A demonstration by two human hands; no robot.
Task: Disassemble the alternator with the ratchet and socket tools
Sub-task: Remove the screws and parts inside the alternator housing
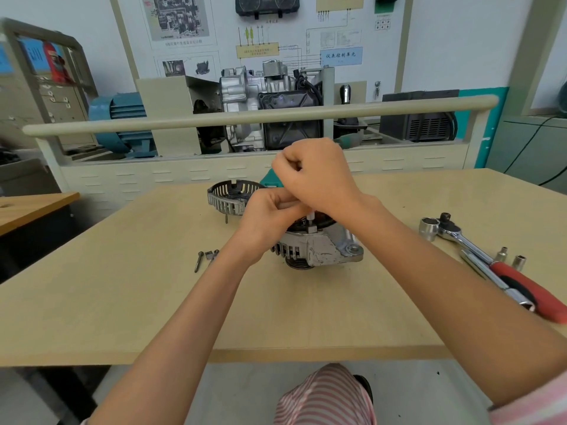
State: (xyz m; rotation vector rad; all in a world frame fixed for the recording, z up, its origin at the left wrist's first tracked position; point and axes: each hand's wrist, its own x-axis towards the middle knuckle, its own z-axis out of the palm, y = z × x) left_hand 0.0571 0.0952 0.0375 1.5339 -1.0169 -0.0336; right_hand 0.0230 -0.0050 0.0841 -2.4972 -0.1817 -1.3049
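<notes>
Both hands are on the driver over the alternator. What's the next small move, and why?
Probably keep turning the driver: the right hand grips its top, the left hand steadies the shaft, and its tip sits on a fastener on the alternator, apparently not out yet.

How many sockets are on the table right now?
3: a large socket beside the ratchet head, and two small sockets just right of its handle. More may hide behind the hands.

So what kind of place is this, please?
Probably an automotive training workshop: a wall board of wiring diagrams, a cutaway engine rig behind the bench rail, and an alternator being stripped on the table.
</notes>
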